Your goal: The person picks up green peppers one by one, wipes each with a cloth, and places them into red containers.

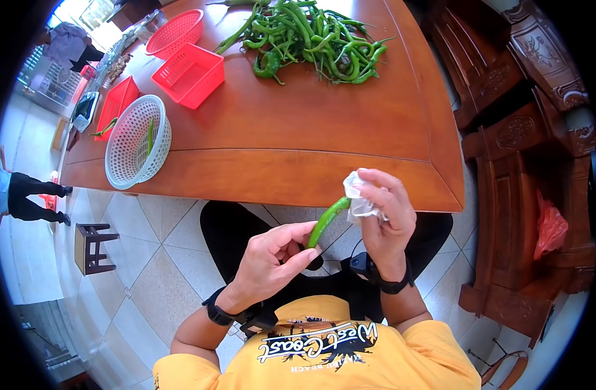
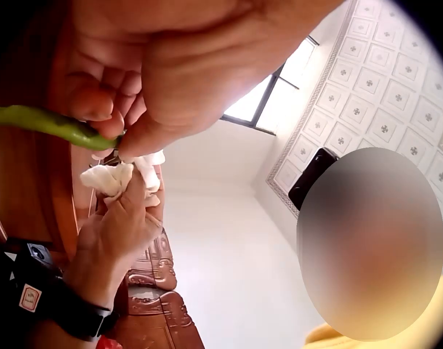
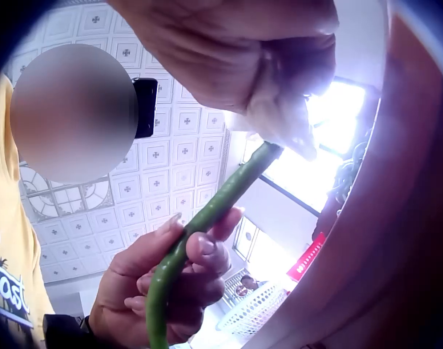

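Observation:
A long green pepper (image 1: 328, 221) is pinched between the thumb and fingers of the left hand (image 1: 272, 261), over the lap just off the table's front edge. At its upper end the right hand (image 1: 389, 218) grips a crumpled white tissue (image 1: 359, 199), which meets the pepper's tip. The left wrist view shows the left hand (image 2: 185, 73) close up, pinching the pepper (image 2: 58, 126), with the tissue (image 2: 112, 178) in the right hand behind. In the right wrist view the pepper (image 3: 207, 212) slants from the tissue (image 3: 278, 120) down through the left fingers.
A heap of green peppers (image 1: 311, 40) lies at the table's (image 1: 278, 127) far side. To the left stand a white perforated basket (image 1: 137, 140) holding a pepper, and red baskets (image 1: 192, 77). Carved wooden furniture (image 1: 506, 195) is at the right, a stool (image 1: 93, 249) and another person (image 1: 25, 192) at the left.

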{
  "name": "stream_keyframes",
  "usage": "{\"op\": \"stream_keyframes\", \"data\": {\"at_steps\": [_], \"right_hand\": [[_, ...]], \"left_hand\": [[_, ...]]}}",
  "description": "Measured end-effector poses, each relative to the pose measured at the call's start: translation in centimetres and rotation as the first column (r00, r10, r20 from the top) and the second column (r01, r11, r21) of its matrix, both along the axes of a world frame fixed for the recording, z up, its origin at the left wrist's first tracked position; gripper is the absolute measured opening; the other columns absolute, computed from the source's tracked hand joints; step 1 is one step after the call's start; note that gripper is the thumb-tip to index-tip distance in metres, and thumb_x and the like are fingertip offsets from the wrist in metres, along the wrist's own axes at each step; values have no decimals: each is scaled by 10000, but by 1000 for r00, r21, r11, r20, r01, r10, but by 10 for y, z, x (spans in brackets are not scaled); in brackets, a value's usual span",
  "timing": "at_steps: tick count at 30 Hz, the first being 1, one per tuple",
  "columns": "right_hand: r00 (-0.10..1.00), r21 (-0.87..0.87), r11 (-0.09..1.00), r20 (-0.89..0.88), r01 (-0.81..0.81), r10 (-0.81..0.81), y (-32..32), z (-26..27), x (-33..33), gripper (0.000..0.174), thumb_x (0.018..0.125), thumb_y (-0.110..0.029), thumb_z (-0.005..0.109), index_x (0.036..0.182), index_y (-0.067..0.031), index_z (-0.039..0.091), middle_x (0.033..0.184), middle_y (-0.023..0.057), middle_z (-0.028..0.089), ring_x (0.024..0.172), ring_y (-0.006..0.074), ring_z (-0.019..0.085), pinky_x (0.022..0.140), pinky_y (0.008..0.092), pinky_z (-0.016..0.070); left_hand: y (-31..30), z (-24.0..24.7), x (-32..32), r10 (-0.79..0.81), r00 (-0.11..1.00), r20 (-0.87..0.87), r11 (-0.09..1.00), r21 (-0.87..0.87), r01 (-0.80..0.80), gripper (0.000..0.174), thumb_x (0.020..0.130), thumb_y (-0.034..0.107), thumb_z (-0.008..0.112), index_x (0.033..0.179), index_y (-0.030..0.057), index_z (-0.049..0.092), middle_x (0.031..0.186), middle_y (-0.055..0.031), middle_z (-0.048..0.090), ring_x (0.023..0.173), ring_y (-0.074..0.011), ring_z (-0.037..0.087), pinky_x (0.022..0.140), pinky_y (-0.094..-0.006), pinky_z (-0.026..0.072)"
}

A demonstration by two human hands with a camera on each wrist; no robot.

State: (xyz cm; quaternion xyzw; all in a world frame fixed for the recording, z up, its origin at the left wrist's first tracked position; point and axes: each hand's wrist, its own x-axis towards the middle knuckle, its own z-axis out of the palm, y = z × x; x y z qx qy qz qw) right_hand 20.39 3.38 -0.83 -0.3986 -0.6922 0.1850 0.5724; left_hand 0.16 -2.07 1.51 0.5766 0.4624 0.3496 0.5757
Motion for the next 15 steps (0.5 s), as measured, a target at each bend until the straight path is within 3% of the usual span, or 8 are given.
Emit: {"op": "stream_keyframes", "data": {"at_steps": [7, 11, 12, 15], "right_hand": [[1000, -35, 999, -10, 1, -2, -2, 5, -3, 333, 744, 131, 566, 1021, -27, 661, 1108, 172, 604, 953, 281, 635, 788, 320, 513], [972, -134, 964, 15, -230, 234, -14, 15, -17, 460, 739, 88, 581, 1187, -15, 576, 1244, 224, 489, 1110, 354, 547, 898, 370, 470], [960, -165, 946, -52, -280, 275, -17, 16, -22, 474, 731, 93, 586, 1192, -19, 572, 1239, 216, 497, 1113, 362, 544, 903, 379, 473], [948, -148, 940, 37, -307, 315, -20, 12, -22, 503, 693, 115, 601, 1175, -29, 585, 1218, 190, 526, 1081, 355, 566, 892, 388, 493]], "left_hand": [[1, 0, 1, 13, 999, -30, 998, 64, -11, 376, 862, -31, 633, 1229, -27, 553, 946, -65, 654, 729, -41, 605, 567, -164, 490], [4, 3, 4, 96, 995, -3, 992, 78, -96, 374, 833, 0, 672, 1200, 0, 602, 860, -48, 617, 656, -54, 590, 570, -181, 481], [5, 3, 3, 103, 995, 4, 991, 85, -103, 380, 830, -4, 672, 1203, -1, 600, 859, -46, 612, 659, -55, 589, 568, -181, 478], [6, 0, -2, 82, 997, -15, 992, 98, -80, 384, 826, -18, 660, 1205, -4, 596, 853, -38, 594, 672, -53, 587, 576, -181, 473]]}}
